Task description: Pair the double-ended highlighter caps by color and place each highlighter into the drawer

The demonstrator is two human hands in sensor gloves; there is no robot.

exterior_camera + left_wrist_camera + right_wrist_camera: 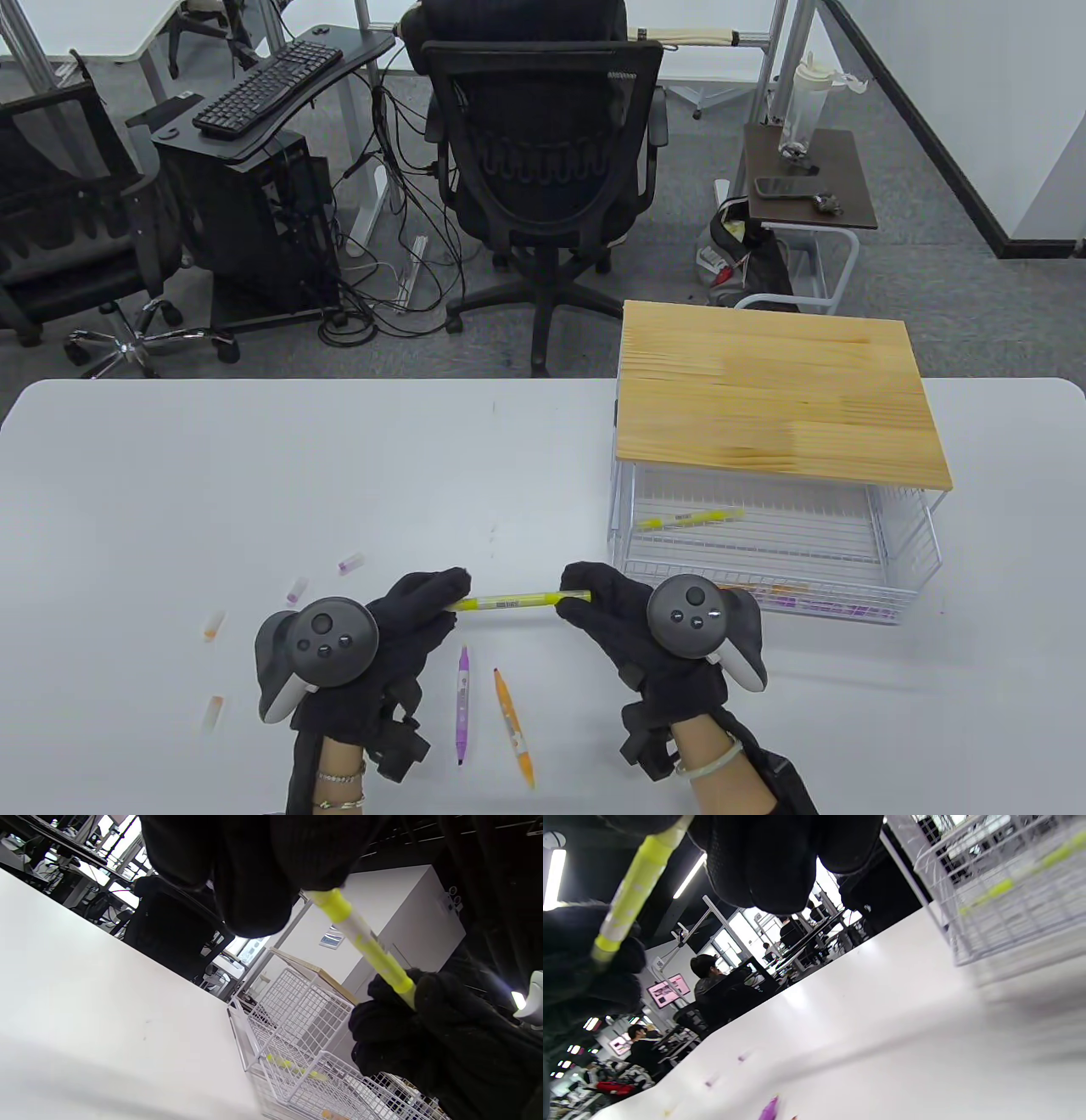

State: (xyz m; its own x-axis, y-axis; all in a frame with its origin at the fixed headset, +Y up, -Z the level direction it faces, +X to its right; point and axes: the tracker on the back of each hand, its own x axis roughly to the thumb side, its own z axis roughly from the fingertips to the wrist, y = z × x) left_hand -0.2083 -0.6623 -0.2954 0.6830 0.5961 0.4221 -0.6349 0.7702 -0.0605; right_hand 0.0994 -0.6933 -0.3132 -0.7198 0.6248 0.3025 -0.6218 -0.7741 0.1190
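Observation:
A yellow highlighter [509, 602] is held level above the table between both hands. My left hand [428, 607] grips its left end and my right hand [585, 598] grips its right end. The same yellow highlighter [365, 944] runs from my left hand's fingers down to the right glove, and shows as a yellow highlighter [632, 887] in the right wrist view. A purple highlighter [462, 694] and an orange highlighter [514, 727] lie uncapped on the table below the hands. Another yellow highlighter [691, 518] lies in the open wire drawer [899, 586].
Two purple caps [350, 561] [297, 589] and two orange caps [213, 626] [213, 711] lie loose at the left. The drawer sits under a wooden top [768, 395] at the right. Purple and orange pens [797, 601] lie at the drawer's front. Office chairs stand beyond the table.

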